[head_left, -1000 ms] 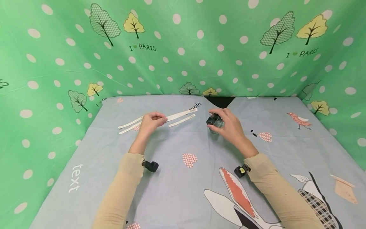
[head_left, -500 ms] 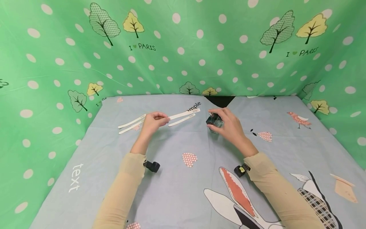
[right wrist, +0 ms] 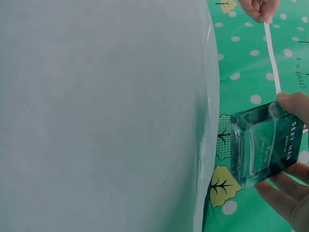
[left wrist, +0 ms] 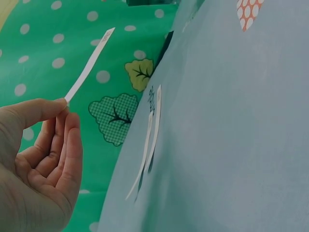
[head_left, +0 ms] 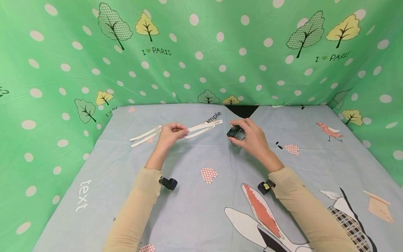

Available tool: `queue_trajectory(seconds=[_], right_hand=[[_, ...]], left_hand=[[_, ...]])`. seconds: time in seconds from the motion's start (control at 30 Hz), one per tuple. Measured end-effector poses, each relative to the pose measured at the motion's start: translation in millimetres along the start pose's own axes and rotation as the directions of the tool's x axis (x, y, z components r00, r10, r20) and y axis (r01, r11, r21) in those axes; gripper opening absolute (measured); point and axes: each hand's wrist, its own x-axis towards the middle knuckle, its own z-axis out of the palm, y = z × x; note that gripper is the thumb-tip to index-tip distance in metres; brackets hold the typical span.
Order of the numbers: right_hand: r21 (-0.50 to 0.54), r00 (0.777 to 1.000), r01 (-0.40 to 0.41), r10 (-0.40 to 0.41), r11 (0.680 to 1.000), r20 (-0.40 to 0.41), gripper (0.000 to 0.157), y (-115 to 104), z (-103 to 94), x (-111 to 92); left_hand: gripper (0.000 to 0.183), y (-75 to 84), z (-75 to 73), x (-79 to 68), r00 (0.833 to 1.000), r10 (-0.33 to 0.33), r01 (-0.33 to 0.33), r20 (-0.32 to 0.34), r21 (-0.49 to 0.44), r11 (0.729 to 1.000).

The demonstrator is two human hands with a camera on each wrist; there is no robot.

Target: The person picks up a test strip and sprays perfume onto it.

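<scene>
My left hand (head_left: 171, 134) pinches a white paper perfume test strip (left wrist: 89, 67) by one end, between thumb and index finger. The strip's free end points right, towards the bottle. In my right hand (head_left: 253, 138) is a square glass perfume bottle (right wrist: 263, 145), dark at the top and clear greenish below, gripped between thumb and fingers. Its label reads "SEXY MAN". In the head view the strip's tip appears just left of the bottle's top. Under the held strip, another test strip (head_left: 201, 132) and one more (left wrist: 145, 154) lie on the cloth.
Further test strips (head_left: 143, 134) lie left of my left hand. A grey-blue printed cloth (head_left: 189, 203) covers the table. Behind it hangs a green dotted curtain (head_left: 176, 80). Both wrists carry small black cameras.
My left hand has shifted slightly right, bringing the pinched test strip nearer the perfume bottle and uncovering more of the strips at left. My right hand and the bottle have hardly moved.
</scene>
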Motion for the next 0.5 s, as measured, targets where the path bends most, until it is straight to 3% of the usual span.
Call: queue_trajectory(seconds=[0.5], right_hand=[[-0.019,0.998,-0.064,0.065,0.998,0.011,0.057,-3.7,-1.6,1.0]], left_hand=[[0.021,-2.0,-0.2,-1.0,1.000,-0.021,0.021,-0.010,-0.001,1.000]])
